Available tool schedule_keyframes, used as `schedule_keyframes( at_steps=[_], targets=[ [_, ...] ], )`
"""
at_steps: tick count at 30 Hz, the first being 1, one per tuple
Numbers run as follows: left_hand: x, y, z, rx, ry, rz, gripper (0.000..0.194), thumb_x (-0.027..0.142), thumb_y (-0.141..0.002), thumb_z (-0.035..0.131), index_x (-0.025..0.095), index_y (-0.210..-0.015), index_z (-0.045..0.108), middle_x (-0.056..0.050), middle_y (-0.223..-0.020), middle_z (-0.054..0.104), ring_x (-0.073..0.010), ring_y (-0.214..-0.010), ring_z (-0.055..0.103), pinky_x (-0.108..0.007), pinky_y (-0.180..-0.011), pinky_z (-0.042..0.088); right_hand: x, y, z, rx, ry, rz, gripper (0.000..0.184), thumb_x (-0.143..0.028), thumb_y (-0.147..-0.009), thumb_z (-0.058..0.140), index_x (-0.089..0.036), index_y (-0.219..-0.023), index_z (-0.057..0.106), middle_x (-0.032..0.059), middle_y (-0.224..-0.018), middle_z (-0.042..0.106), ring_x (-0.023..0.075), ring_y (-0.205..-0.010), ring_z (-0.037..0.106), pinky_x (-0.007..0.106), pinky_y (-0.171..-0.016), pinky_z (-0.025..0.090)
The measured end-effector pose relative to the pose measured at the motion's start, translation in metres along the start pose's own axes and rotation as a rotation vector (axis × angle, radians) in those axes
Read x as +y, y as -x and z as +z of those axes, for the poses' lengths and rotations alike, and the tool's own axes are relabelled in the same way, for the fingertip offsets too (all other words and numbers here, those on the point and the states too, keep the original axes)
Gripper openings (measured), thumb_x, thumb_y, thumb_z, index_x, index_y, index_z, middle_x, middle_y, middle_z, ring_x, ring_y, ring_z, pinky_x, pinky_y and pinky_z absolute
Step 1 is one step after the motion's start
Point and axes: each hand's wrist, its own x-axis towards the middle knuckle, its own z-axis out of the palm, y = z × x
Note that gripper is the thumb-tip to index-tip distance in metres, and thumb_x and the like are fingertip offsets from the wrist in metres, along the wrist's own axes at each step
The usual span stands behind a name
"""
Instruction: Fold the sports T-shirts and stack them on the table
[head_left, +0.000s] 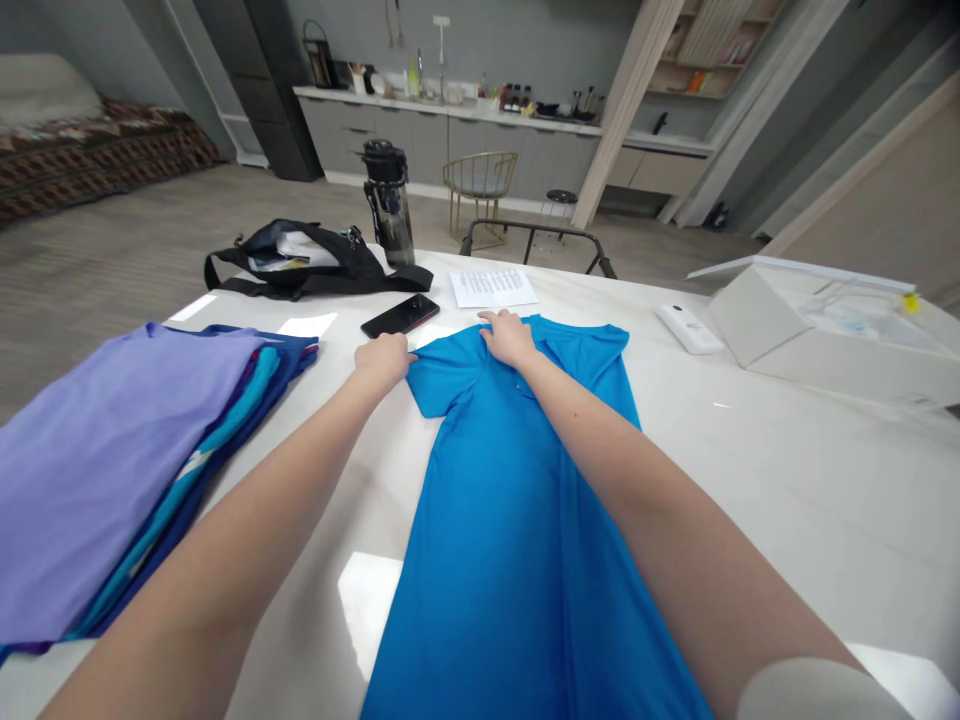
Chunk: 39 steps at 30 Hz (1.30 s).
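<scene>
A blue T-shirt lies lengthwise on the white table, its collar at the far end and its lower part running out of view toward me. My left hand is closed on the edge of the left sleeve. Near the collar, my right hand rests on the shoulder cloth, thumb and forefinger apart. My right forearm covers part of the shirt's right side, where a lengthwise fold shows. To the left is a stack of folded clothes, with a lavender garment on top and blue and teal ones beneath.
Beyond my hands are a black phone, a printed sheet, a black bag and a dark bottle. At right stand a white device and an open white box. A chair back meets the table's far edge.
</scene>
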Motion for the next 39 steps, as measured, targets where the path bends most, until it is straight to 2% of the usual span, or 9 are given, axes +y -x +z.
schedule_keyframes(
  at_steps=[6,11,14,19,23,28,31,34,39],
  targets=[
    [-0.023,0.001,0.003,0.008,0.108,-0.01,0.032,0.046,-0.088,0.066,0.017,-0.098,0.072,-0.019,-0.107,0.073,-0.035,-0.102,0.07,-0.04,-0.085,0.051,-0.003,-0.017,0.018,0.012,-0.002,-0.005,0.028,-0.032,-0.105,0.047,-0.022,-0.121,0.068,0.016,-0.13,0.057,0.0341,-0.124,0.049,0.054,-0.099,0.042],
    [-0.025,0.012,-0.022,0.112,0.77,0.19,0.027,0.041,-0.08,0.068,0.018,-0.067,0.064,-0.003,-0.067,0.061,-0.019,-0.073,0.06,-0.029,-0.071,0.046,0.0,-0.015,0.008,0.128,-0.134,-0.03,0.025,-0.029,-0.104,0.048,-0.019,-0.117,0.067,0.0138,-0.122,0.059,0.0292,-0.114,0.054,0.044,-0.095,0.043],
    [0.006,0.035,-0.057,0.065,1.166,0.348,0.027,0.038,-0.08,0.07,0.017,-0.068,0.059,-0.001,-0.068,0.058,-0.0134,-0.069,0.056,-0.028,-0.072,0.048,0.015,-0.009,-0.016,0.23,-0.269,-0.076,0.025,-0.029,-0.102,0.049,-0.018,-0.116,0.067,0.0106,-0.112,0.062,0.0233,-0.1,0.058,0.037,-0.092,0.045],
    [0.113,0.092,-0.089,-0.225,1.419,0.556,0.031,0.043,-0.086,0.073,0.016,-0.085,0.059,-0.003,-0.083,0.064,-0.0135,-0.073,0.064,-0.031,-0.075,0.054,0.073,0.034,-0.061,0.352,-0.365,-0.009,0.029,-0.029,-0.096,0.055,-0.017,-0.119,0.068,0.0075,-0.104,0.069,0.0208,-0.091,0.062,0.032,-0.088,0.047],
    [0.174,0.11,-0.065,-0.48,1.292,0.618,0.035,0.052,-0.094,0.063,0.017,-0.1,0.065,-0.01,-0.106,0.071,-0.017,-0.082,0.071,-0.033,-0.076,0.056,0.126,0.098,-0.078,0.219,-0.389,0.304,0.028,-0.033,-0.095,0.055,-0.015,-0.106,0.074,0.0061,-0.092,0.075,0.02,-0.084,0.065,0.028,-0.078,0.048],
    [0.186,0.066,-0.015,-0.085,0.714,0.49,0.021,0.029,-0.094,0.059,0.017,-0.107,0.071,-0.009,-0.102,0.073,-0.0216,-0.088,0.07,-0.033,-0.081,0.055,0.145,0.17,-0.071,0.09,-0.327,0.408,0.044,-0.051,-0.102,0.046,-0.019,-0.095,0.076,0.0071,-0.09,0.077,0.0215,-0.084,0.069,0.028,-0.074,0.047],
    [0.186,0.036,0.008,0.108,0.373,0.572,0.037,0.025,-0.098,0.051,0.022,-0.132,0.064,-0.012,-0.119,0.068,-0.0262,-0.109,0.067,-0.037,-0.098,0.051,0.137,0.194,-0.063,0.086,-0.175,0.413,0.045,-0.062,-0.095,0.056,-0.021,-0.1,0.074,0.0107,-0.102,0.075,0.0267,-0.096,0.069,0.031,-0.078,0.048],
    [0.192,0.016,0.023,0.112,0.147,0.578,0.044,0.031,-0.102,0.042,0.028,-0.144,0.055,-0.015,-0.133,0.06,-0.0307,-0.12,0.062,-0.044,-0.102,0.048,0.132,0.204,-0.057,0.101,-0.09,0.446,0.042,-0.06,-0.093,0.062,-0.021,-0.109,0.069,0.0128,-0.114,0.072,0.0281,-0.1,0.068,0.034,-0.079,0.049],
    [0.2,-0.005,0.034,0.092,0.007,0.504,0.039,0.038,-0.1,0.046,0.024,-0.134,0.059,-0.018,-0.136,0.056,-0.0366,-0.128,0.055,-0.05,-0.102,0.046,0.137,0.205,-0.049,0.118,-0.093,0.435,0.025,-0.045,-0.096,0.062,-0.021,-0.1,0.068,0.0117,-0.111,0.07,0.0254,-0.095,0.067,0.032,-0.077,0.048]
  ],
)
